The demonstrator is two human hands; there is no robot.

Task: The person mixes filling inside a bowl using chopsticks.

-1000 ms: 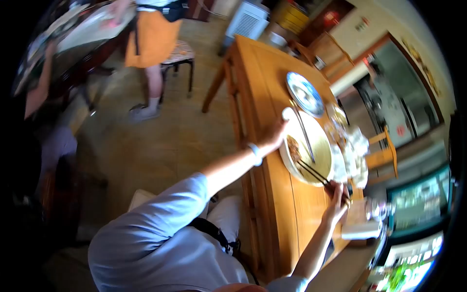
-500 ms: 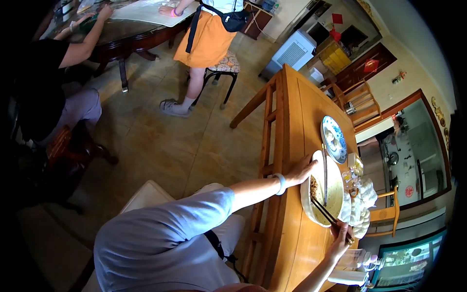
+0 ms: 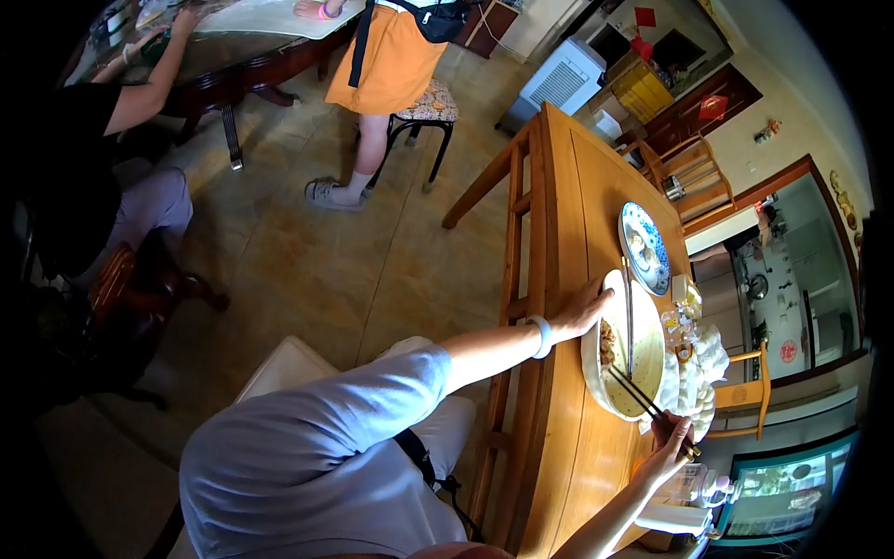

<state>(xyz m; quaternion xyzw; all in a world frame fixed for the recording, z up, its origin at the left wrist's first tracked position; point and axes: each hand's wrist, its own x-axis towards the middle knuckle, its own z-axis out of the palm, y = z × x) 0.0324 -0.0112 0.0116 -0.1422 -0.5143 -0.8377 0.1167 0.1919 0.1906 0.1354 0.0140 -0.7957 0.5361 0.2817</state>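
Note:
My left hand [image 3: 584, 311], with a pale band at the wrist, grips the near rim of a white oval bowl [image 3: 589, 377]. My right hand [image 3: 672, 436] holds dark chopsticks [image 3: 639, 395], their tips dipping into the bowl. Brown minced food [image 3: 606, 343] lies along the bowl's near side, and a greenish smear coats the rest of the inside. A second pair of chopsticks [image 3: 629, 321] rests lengthwise over the bowl. Past the left hand, a blue-and-white plate [image 3: 656, 270] carries a few small whitish pieces of food.
Bowl and plate stand on a wooden table [image 3: 582, 219]. White rounded items in plastic [image 3: 691, 387] lie beyond the bowl, near clear containers [image 3: 687, 484]. Two people are by a dark round table [image 3: 251, 70]; one stands near a stool [image 3: 433, 104]. A white air cooler [image 3: 559, 82] stands behind.
The chopstick tips have shifted slightly within the bowl, near the brown food. My left hand keeps its hold on the rim. The whole view has moved a little.

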